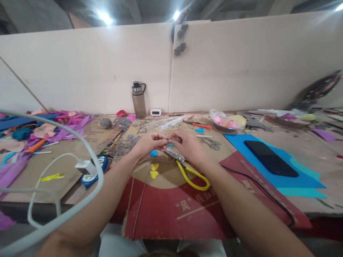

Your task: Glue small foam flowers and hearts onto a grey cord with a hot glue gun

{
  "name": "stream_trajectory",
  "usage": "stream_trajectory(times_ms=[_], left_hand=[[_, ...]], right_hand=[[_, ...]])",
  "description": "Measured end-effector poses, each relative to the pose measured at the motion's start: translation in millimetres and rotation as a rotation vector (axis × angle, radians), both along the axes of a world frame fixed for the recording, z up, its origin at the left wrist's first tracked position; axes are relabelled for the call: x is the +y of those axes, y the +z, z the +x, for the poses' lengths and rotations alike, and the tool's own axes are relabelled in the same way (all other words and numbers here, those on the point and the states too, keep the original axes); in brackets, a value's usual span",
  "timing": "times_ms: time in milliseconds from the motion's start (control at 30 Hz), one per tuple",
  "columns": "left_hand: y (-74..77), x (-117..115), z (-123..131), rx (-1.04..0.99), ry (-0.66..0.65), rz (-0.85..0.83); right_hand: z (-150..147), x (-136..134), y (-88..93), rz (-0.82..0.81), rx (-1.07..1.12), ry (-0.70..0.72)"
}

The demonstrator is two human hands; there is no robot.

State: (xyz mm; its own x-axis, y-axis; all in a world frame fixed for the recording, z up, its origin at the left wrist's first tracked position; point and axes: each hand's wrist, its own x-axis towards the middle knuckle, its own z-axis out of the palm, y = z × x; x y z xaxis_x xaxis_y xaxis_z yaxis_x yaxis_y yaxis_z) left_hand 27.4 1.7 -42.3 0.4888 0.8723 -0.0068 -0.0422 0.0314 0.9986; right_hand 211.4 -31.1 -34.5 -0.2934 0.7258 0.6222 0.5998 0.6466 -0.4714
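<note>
My left hand and my right hand meet above the cardboard sheet, fingertips pinched together. What lies between the fingers is too small to make out. Just below my right hand are scissors with yellow handles, their blades pointing away to the left. Two yellow paper hearts lie on the cardboard below my left hand, with a blue paper piece close by. Loose grey yarn is heaped left of that hand. A thin grey strand runs down to the cardboard's front edge.
A dark phone rests on blue paper at right. Behind stand a water bottle and a bowl of bright pieces. A white cable loops across the left foreground, near a blue power strip. Crepe paper is piled at left.
</note>
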Motion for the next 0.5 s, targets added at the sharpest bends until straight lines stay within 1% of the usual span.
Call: stream_trajectory(times_ms=[267,500], left_hand=[[-1.1,-2.5,6.3,-0.149,0.195,-0.006],[2.5,-5.0,10.0,-0.214,0.251,-0.042]], right_hand=[[-1.8,-2.9,1.0,0.092,0.020,-0.057],[-8.5,-6.1,-2.6,0.089,0.043,-0.148]])
